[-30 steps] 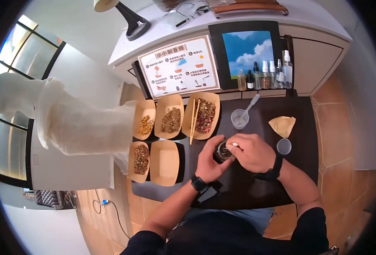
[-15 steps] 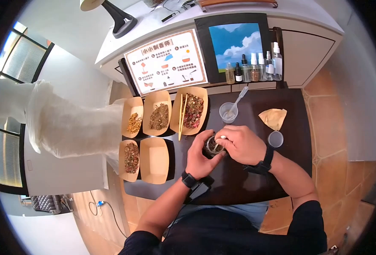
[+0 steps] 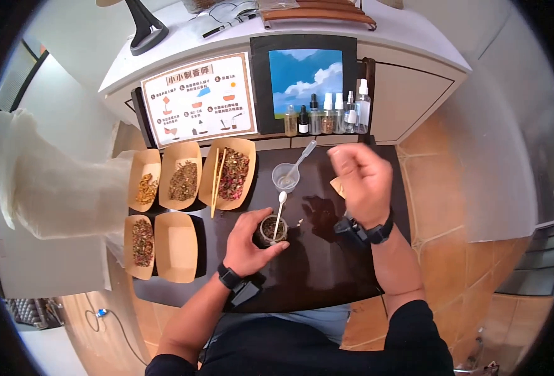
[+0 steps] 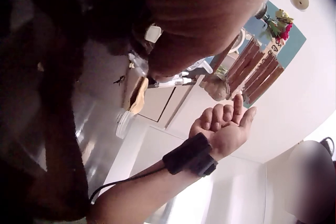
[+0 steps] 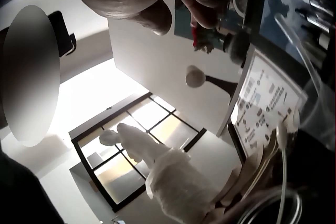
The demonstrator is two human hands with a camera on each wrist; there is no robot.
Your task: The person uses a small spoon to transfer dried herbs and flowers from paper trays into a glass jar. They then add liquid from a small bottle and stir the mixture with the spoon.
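- Left hand (image 3: 247,245) clasps the jar (image 3: 284,230).
- White spoon (image 3: 280,214) slants out lengthwise, oval end pointing past the jar's far rim.
- Right hand (image 3: 363,185), right of the jar: loosely curled, empty.

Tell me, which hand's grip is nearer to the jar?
The left. The left grip is around the jar, thumb on one side and fingers on the other. The right grip is raised away to the jar's right, not touching it.
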